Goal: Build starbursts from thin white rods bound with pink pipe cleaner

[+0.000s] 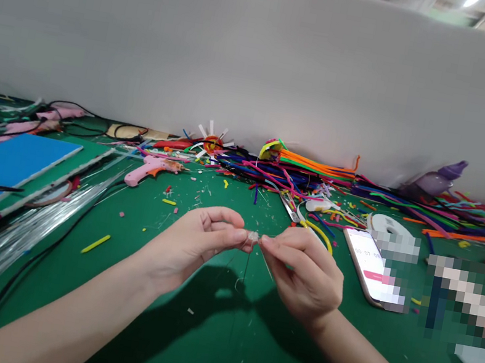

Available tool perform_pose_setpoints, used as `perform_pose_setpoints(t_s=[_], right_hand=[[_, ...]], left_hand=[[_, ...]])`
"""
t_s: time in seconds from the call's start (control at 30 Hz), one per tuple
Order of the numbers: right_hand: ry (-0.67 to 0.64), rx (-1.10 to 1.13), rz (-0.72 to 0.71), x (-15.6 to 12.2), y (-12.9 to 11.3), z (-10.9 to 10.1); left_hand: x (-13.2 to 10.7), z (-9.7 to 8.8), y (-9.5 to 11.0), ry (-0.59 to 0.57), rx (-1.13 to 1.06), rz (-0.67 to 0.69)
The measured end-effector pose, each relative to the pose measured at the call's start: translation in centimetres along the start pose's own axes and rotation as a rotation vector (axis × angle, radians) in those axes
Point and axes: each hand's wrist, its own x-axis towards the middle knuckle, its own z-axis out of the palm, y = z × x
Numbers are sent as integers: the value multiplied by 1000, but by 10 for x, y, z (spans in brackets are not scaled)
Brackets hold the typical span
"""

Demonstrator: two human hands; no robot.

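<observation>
Both hands meet above the middle of the green table (206, 331). Between thumb and fingers my left hand (201, 240) pinches a small clear, whitish piece (253, 236), its exact kind too small to make out. Close against its right side, the fingertips of my right hand (306, 268) are pinched together, seemingly on the same piece or a thin strand from it. A fine dark thread or wire (247, 267) hangs below the piece. The hands' shadows fall on the table beneath.
A pink glue gun (148, 170) lies beyond my left hand. Bundled pipe cleaners (315, 166) line the white partition (247, 51). Right of my hands are scissors (320, 236), a lit phone (371, 267) and a white spool (392, 236). Clear sticks (24, 249) and a blue board (11, 159) lie left.
</observation>
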Motion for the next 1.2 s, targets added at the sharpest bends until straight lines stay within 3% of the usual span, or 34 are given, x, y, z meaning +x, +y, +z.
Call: perform_pose_setpoints(t_s=[0.17, 0.57, 0.97, 1.1, 1.2], right_hand=[[12, 7, -19, -1, 1, 1], [-142, -55, -207, 20, 4, -14], [-296, -167, -354, 26, 5, -27], [-295, -164, -372, 25, 6, -26], [-231, -138, -301, 22, 8, -22]], left_hand=[[1, -1, 1, -8, -3, -4], [-5, -5, 16, -58, 334, 38], [-9, -2, 22, -41, 477, 51], [-10, 0, 24, -48, 523, 50], [-11, 0, 26, -42, 645, 85]])
